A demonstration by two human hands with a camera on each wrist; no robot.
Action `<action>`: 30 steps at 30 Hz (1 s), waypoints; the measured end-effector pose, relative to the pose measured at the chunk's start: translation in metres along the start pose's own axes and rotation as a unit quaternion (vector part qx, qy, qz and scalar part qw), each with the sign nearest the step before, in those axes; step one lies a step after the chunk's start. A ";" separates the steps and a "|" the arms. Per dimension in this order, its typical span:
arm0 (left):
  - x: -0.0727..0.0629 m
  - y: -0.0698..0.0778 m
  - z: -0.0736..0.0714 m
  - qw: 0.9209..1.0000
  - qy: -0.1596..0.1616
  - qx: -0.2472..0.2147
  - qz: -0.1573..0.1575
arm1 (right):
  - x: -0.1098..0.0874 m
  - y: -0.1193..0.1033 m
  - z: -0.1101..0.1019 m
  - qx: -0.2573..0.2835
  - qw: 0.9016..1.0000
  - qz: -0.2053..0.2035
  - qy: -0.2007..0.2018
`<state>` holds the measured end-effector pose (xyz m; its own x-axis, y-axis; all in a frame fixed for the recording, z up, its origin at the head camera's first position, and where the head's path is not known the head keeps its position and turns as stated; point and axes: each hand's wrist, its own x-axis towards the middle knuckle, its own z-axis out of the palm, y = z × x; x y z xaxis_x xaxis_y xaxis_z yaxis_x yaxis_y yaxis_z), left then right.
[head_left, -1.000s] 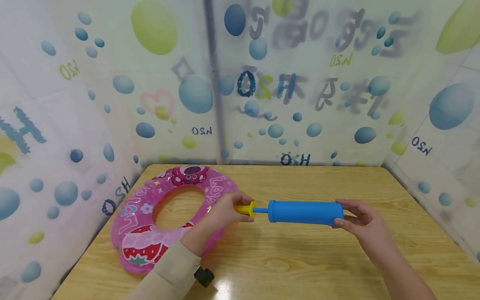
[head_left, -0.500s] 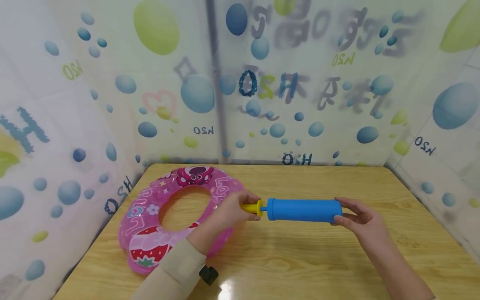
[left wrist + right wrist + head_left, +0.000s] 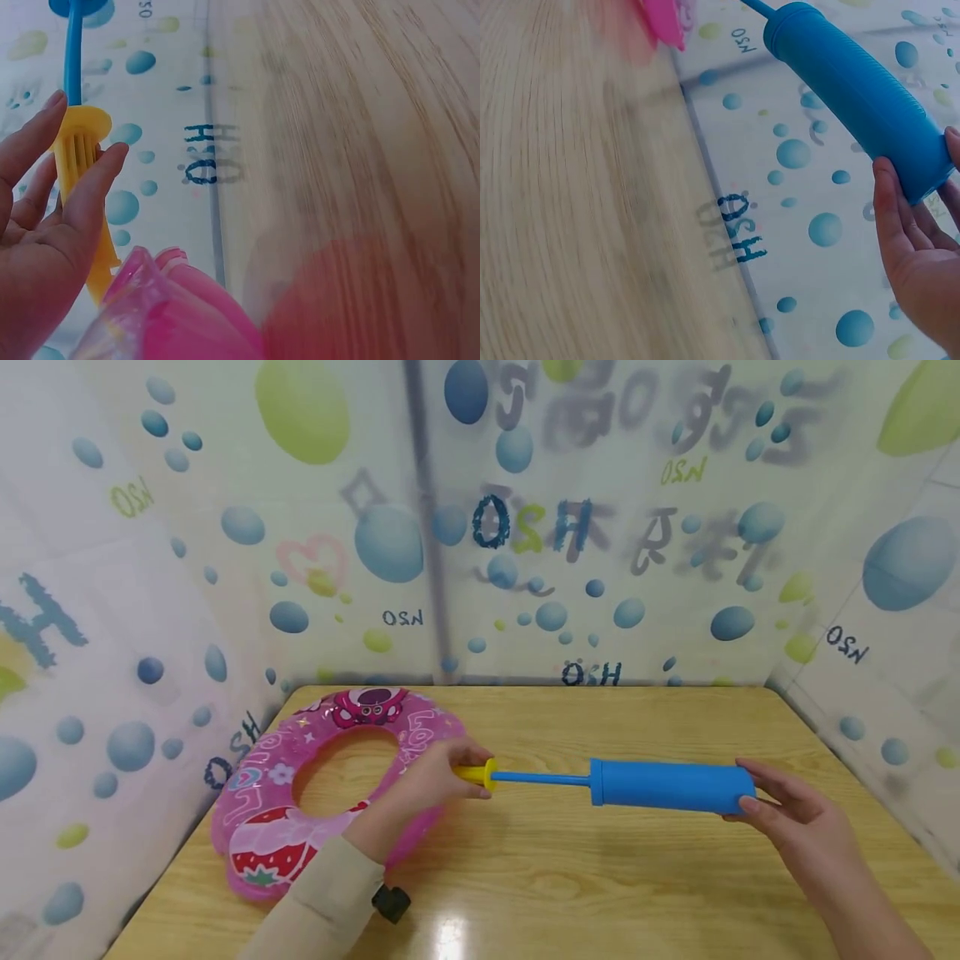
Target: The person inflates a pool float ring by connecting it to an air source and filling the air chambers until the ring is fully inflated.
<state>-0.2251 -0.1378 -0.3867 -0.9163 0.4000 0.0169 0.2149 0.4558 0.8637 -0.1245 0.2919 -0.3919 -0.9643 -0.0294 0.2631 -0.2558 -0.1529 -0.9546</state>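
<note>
A blue hand air pump [image 3: 675, 785] is held level above the table between both hands. My left hand [image 3: 431, 785] grips its yellow end piece [image 3: 76, 157] between thumb and fingers. My right hand [image 3: 813, 831] holds the far end of the blue barrel [image 3: 862, 97], thumb and fingers around it. A long stretch of thin blue rod [image 3: 542, 778] shows between the yellow piece and the barrel. Left of the pump lies an inflatable pink swim ring [image 3: 258, 785], partly behind my left forearm. In the left wrist view, I cannot tell whether the yellow piece touches the ring.
The swim ring lies on a wooden table [image 3: 570, 885] at its left side. White curtains [image 3: 637, 635] printed with blue and green bubbles stand around the back and both sides. A small black device [image 3: 392, 903] sits at my left wrist.
The rod was pushed mostly into the barrel half a second ago. Now my right hand and the barrel have moved right, the left hand slightly left, and the rod is drawn far out.
</note>
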 end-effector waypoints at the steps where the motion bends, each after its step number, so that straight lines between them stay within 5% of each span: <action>1: -0.001 -0.001 -0.001 1.000 0.001 0.001 -0.002 | -0.001 0.000 -0.002 0.006 1.000 -0.001 0.002; 9: -0.005 0.001 0.002 1.000 -0.010 -0.004 0.021 | 0.000 0.002 0.000 0.002 0.999 0.006 -0.037; 24: 0.001 0.010 0.029 0.999 -0.032 -0.005 0.030 | 0.014 0.021 0.056 -0.135 0.989 0.050 -0.038; 30: -0.001 0.012 0.028 0.999 -0.026 -0.006 0.023 | 0.016 0.016 0.072 -0.141 0.988 0.049 -0.035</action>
<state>-0.2117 -0.1100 -0.3904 -0.8866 0.4615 0.0309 0.2524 0.4267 0.8685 -0.1394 0.2181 -0.3931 -0.9808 -0.1003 0.1674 -0.1801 0.1346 -0.9744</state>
